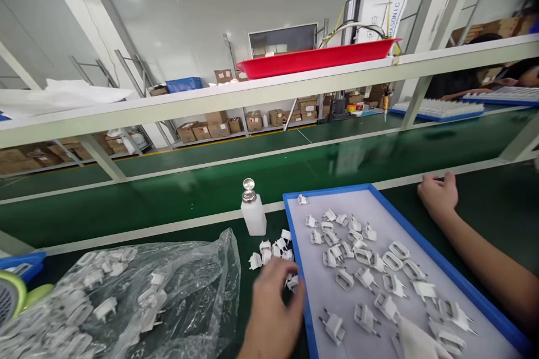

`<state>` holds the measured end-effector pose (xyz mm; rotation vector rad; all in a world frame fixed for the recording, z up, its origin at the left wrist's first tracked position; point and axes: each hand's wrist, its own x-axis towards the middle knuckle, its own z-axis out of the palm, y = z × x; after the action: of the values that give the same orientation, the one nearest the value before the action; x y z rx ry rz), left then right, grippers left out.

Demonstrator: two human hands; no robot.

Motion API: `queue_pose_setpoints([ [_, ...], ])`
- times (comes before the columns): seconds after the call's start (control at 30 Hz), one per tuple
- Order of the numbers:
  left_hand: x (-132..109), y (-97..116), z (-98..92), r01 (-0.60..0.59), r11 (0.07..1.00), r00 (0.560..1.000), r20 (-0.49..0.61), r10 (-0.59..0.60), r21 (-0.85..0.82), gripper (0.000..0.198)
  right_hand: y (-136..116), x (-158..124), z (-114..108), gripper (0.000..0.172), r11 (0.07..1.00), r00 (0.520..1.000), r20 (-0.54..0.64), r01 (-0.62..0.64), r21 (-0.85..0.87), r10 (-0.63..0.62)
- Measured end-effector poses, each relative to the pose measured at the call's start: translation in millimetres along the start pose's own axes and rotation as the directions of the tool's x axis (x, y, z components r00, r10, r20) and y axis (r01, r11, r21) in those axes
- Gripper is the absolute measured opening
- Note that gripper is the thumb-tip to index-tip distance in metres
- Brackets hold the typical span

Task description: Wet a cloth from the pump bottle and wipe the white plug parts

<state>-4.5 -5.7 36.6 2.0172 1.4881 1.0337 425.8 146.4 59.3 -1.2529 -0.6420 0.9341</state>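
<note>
My left hand (273, 311) reaches from the bottom edge onto a small pile of white plug parts (273, 249) lying on the green table, just left of a blue-rimmed tray (295, 230). Its fingers curl down over the pile and hide their tips; one part (292, 281) shows beside them. The tray's grey inside holds several more white plug parts (366, 263), scattered. My right hand (438, 193) rests on the table beyond the tray's far right corner, fingers spread loosely, with nothing in it.
A white pump bottle with a metal cap (253, 213) stands behind the pile. A clear plastic bag (138, 291) full of plug parts lies at the left. A green conveyor belt (210, 185) runs behind. A red tray (315, 59) sits on the overhead shelf. Another person (471, 78) works at the far right.
</note>
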Motion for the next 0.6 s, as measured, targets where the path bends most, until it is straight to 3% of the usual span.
queue_pose_setpoints([
  [0.03, -12, 5, 11.9, -0.023, 1.0, 0.989, 0.146, 0.025, -0.011, 0.023, 2, 12, -4, 0.04, 0.998, 0.999, -0.024, 0.046, 0.034, -0.045],
  [0.1, -31, 9, 37.7, -0.04, 0.998, 0.944, 0.329, 0.022, 0.049, 0.034, 12, 22, -9, 0.038, 0.991, 0.993, -0.051, 0.109, 0.074, -0.106],
  [0.17, -41, 9, 60.4, -0.033, 0.984, 0.917, 0.398, -0.039, 0.174, 0.034, 23, 23, -12, 0.038, 0.982, 0.987, -0.06, 0.155, 0.104, -0.149],
  [0.23, -43, 7, 73.7, -0.04, 0.964, 0.903, 0.422, -0.077, 0.261, 0.017, 29, 20, -14, 0.039, 0.975, 0.983, -0.055, 0.18, 0.127, -0.174],
  [0.27, -41, 5, 75.8, -0.062, 0.964, 0.898, 0.437, -0.06, 0.26, 0.011, 28, 18, -15, 0.037, 0.974, 0.983, -0.048, 0.182, 0.135, -0.177],
  [0.37, -32, 5, 66.3, -0.176, 0.981, 0.856, 0.503, 0.115, 0.076, 0.032, 16, 11, -11, 0.039, 0.979, 0.989, -0.03, 0.145, 0.146, -0.142],
  [0.43, -27, 8, 53.6, -0.142, 0.989, 0.846, 0.514, 0.14, -0.037, 0.046, -1, 5, -4, 0.045, 0.984, 0.995, -0.022, 0.103, 0.148, -0.101],
  [0.53, -24, 19, 40.2, 0.088, 0.996, 0.856, 0.512, -0.073, -0.006, 0.048, -25, -16, 11, 0.05, 0.99, 0.999, -0.013, 0.034, 0.138, -0.033],
  [0.6, -25, 26, 39.1, 0.171, 0.983, 0.813, 0.554, -0.178, 0.065, 0.054, -30, -47, 15, 0.05, 0.993, 1.0, -0.011, -0.02, 0.112, 0.022],
])
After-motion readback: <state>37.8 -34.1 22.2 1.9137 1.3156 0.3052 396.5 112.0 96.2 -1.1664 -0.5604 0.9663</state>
